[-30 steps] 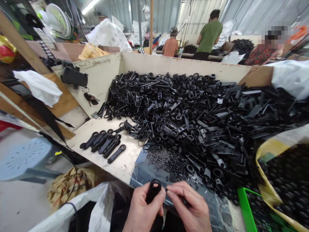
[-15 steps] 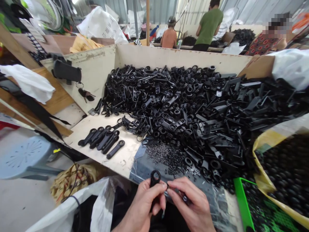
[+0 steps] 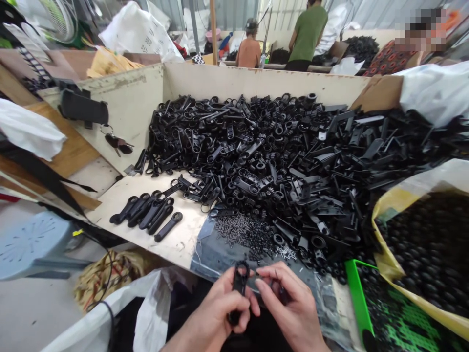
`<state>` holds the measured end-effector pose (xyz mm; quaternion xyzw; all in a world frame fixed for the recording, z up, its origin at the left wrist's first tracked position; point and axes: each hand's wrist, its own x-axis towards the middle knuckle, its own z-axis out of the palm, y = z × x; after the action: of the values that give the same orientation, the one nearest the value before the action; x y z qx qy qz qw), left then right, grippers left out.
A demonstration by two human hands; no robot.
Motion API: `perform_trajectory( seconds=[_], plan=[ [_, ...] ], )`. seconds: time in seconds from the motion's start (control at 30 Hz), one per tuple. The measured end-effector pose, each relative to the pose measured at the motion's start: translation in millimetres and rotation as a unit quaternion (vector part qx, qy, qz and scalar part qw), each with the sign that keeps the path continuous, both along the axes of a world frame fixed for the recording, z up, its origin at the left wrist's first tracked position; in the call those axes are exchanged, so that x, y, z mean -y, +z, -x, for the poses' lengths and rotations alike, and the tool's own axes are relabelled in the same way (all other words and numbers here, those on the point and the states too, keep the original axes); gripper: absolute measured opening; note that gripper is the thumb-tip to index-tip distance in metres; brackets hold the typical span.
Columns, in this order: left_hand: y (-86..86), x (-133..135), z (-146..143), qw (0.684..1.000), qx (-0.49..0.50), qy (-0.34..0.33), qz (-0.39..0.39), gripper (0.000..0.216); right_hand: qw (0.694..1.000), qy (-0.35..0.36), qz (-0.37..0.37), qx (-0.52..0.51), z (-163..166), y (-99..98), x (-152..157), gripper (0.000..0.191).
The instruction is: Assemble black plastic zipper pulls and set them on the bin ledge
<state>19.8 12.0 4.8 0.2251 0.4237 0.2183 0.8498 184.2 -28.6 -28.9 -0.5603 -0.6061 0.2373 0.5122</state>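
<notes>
My left hand is closed round a black plastic handle piece, its ring end pointing up and away from me. Close beside it, my right hand has its thumb and fingertips drawn together near the ring. A dark object shows inside its curled fingers, too hidden to name. Beyond the hands, small dark pins and a few silvery pins lie on a dark plastic sheet. Several similar black handle pieces lie in a row to the left.
A large heap of black plastic parts fills the high-sided bin. At the right are a yellow-edged bag of black balls and a green tray. A blue stool stands left. Other people work behind the bin.
The handle piece has turned in my left hand, showing more of its length and ring. My right fingertips have shifted up beside the ring. The view has swung slightly right.
</notes>
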Motion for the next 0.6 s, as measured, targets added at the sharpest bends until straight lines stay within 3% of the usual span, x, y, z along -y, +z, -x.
perform_trajectory(
  seconds=[0.2,0.27,0.37,0.6],
  plan=[
    [-4.2,9,7,0.998,-0.041,0.022,-0.033,0.050,0.997,0.059,-0.017,0.037,6,-2.5,1,0.011],
    [-7.2,10,9,0.997,-0.056,0.002,-0.059,0.053,0.997,0.061,-0.028,0.046,8,-2.4,-1,0.011],
    [-10.2,9,11,0.991,-0.088,-0.030,-0.095,0.049,0.997,0.064,-0.016,0.049,9,-0.7,-3,0.011],
    [-11.5,8,9,0.980,-0.110,-0.022,-0.163,0.042,0.996,0.070,0.023,0.039,13,2.9,0,0.019]
  ],
)
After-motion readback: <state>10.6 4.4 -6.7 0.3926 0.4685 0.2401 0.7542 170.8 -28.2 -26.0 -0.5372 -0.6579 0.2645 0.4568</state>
